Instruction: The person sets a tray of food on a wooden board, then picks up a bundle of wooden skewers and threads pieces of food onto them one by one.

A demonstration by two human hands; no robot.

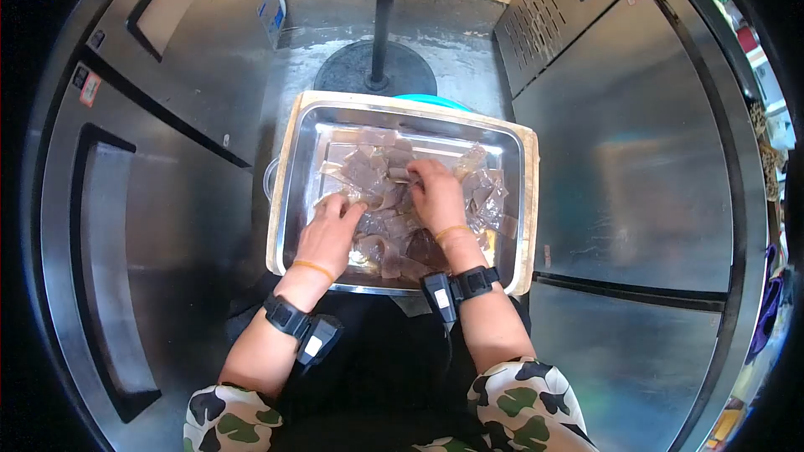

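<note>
Fingers of the left hand (328, 234) are curled against the near-left part of the translucent sheet pieces (381, 255); fingers of the right hand (438, 197) are bent over their middle. Whether either hand grips a piece cannot be told. The pieces lie overlapping inside the metal tray (519, 264). The tray rests on a light-coloured board (530, 201). A round black base (335, 71) stands beyond the far edge.

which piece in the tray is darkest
The dark brown piece just left of the right wrist; the other pieces look paler and greyer.
</note>
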